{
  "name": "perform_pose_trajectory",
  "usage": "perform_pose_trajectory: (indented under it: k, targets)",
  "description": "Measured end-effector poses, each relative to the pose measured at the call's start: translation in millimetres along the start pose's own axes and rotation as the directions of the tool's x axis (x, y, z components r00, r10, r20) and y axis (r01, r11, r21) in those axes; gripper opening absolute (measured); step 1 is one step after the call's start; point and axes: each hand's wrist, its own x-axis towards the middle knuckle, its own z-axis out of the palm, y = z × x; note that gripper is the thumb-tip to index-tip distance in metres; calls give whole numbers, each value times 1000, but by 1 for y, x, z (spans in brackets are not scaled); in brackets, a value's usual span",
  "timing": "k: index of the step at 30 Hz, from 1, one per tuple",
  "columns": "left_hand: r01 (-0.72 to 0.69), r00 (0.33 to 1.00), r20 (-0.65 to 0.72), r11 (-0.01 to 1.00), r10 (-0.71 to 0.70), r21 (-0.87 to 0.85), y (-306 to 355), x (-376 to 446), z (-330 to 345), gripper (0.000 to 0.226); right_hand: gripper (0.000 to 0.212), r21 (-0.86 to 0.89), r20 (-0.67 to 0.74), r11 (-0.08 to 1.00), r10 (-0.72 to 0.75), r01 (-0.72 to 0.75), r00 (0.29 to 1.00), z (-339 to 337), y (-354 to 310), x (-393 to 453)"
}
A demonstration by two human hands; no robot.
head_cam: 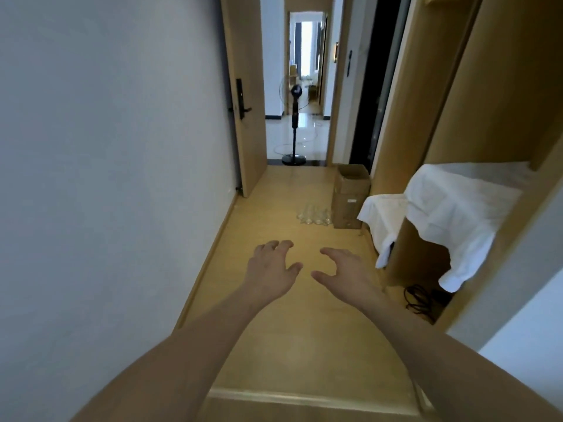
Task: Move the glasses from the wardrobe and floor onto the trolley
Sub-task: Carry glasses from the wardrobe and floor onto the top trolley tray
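Clear glasses (313, 215) stand on floor beyond both empty hands (307, 269)

No text, brand, number or sign can be read anywhere. The cardboard box (350, 196) on the floor carries a small pale label on its front face, but its print is too small and blurred to make out. The dark lock plate (240, 99) on the door shows no legible marking.
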Motion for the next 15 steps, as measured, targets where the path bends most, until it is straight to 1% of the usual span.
perform_pose_trajectory:
  k: [6,9,15]
  targets:
    - [-38,999,-20,998,37,-54,-16,51,-8,58,65,23,-67,999,45,-43,997,-1,-15,44]
    - [-50,999,0,997,51,-53,-29,72,-10,57,66,-10,-61,999,50,-51,997,8,-20,62]
    - [-61,998,13,997,62,-44,-42,115,-10,57,67,-8,-59,996,84,-85,995,14,-17,102]
